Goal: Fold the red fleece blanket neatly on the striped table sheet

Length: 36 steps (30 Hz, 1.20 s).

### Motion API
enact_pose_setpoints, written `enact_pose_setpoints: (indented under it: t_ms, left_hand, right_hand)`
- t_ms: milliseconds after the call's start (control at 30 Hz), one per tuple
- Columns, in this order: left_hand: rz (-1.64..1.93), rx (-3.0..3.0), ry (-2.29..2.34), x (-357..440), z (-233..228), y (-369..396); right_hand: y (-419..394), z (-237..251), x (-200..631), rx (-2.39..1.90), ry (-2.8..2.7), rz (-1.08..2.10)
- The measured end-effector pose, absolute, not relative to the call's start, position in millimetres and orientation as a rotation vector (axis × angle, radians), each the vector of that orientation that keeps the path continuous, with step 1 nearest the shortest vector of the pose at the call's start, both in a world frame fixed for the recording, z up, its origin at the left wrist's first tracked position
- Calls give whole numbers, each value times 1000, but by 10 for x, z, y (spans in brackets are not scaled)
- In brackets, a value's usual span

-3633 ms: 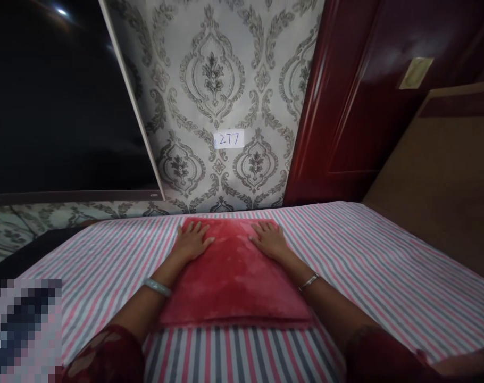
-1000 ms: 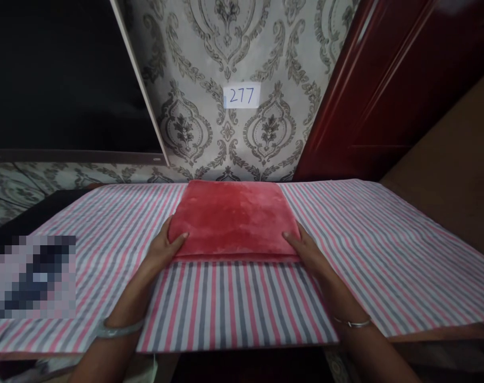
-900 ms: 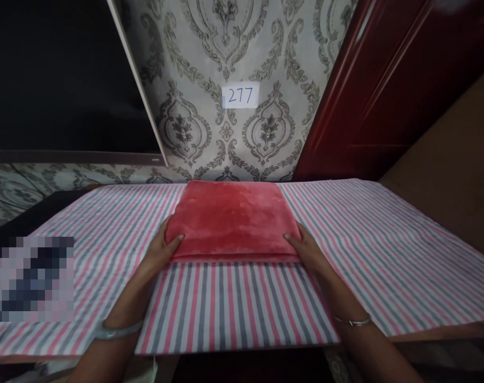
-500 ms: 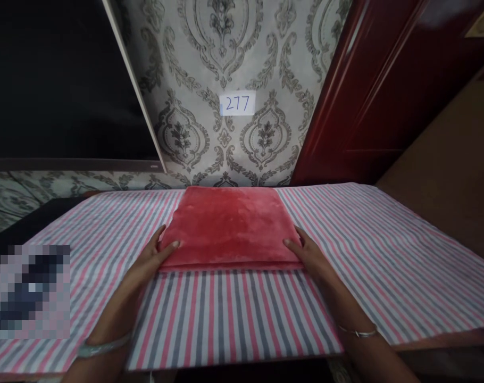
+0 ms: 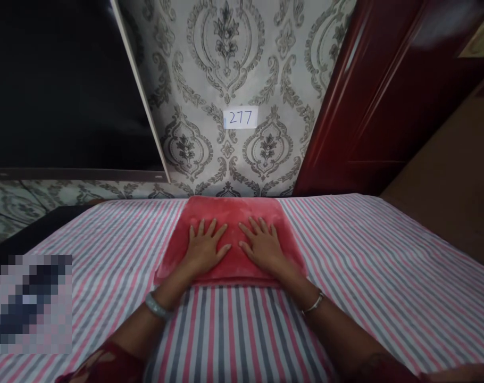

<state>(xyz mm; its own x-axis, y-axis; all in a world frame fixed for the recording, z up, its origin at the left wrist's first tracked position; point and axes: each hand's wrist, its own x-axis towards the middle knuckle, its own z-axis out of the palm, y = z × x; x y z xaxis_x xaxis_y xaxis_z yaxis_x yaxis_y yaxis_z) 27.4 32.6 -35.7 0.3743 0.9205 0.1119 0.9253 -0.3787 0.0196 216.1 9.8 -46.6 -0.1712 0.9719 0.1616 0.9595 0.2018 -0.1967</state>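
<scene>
A red plush cloth (image 5: 234, 207), folded into a flat rectangle with layered edges at the front, lies in the middle of the striped tablecloth (image 5: 353, 244). My left hand (image 5: 205, 248) rests palm down on the left half of the cloth, its fingers spread. On the right half lies my right hand (image 5: 264, 246), also flat with fingers apart. Neither hand grips anything. A light band circles my left wrist and a thin bracelet my right. The underside of the folded cloth is hidden.
Behind the table stands a patterned wall with a paper label (image 5: 241, 117) reading 277. A dark screen (image 5: 66, 90) is at the left and a dark red glossy panel (image 5: 357, 106) at the right. A pixelated patch (image 5: 28, 303) covers the lower left.
Both hands have moved from the cloth's left and right edges inward onto its top, and their fingers are now spread flat. The view has tilted slightly upward.
</scene>
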Motion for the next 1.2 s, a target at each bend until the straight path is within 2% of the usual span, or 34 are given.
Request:
enact_pose_setpoints:
  t_ms: [233, 1200]
  left_hand:
    - [-158, -2587, -1722, 221, -546, 333]
    - [-205, -2591, -1707, 236, -614, 355]
  right_hand:
    - [133, -715, 2205, -1819, -2220, 77]
    - [128, -708, 2186, -1825, -2247, 18]
